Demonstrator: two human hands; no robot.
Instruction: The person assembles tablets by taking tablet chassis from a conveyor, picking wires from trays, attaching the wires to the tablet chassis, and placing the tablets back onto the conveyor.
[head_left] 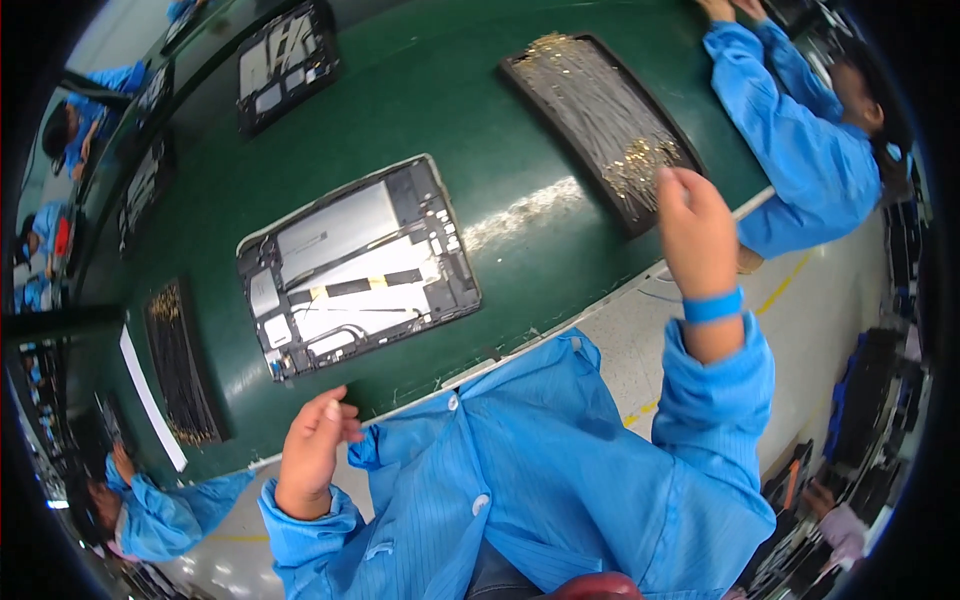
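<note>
My right hand (697, 232) reaches over the near end of a dark tray (562, 128) at the right. Its thumb and finger are pinched together beside the gold tips of a bundle of thin grey cables (595, 95); whether a cable is between them is too small to tell. My left hand (316, 440) hovers by the table's front edge, its fingers loosely curled and apart, with nothing visible in it. Just beyond it lies an opened tablet (350, 262), showing a silver battery, white areas, black flex strips and yellow tape.
On the green table (420, 110) are another opened tablet (285, 62) at the far left, a tray of black cables (180, 365) and a white strip (150, 400). Co-workers in blue sit at the right (790, 140) and lower left (165, 515).
</note>
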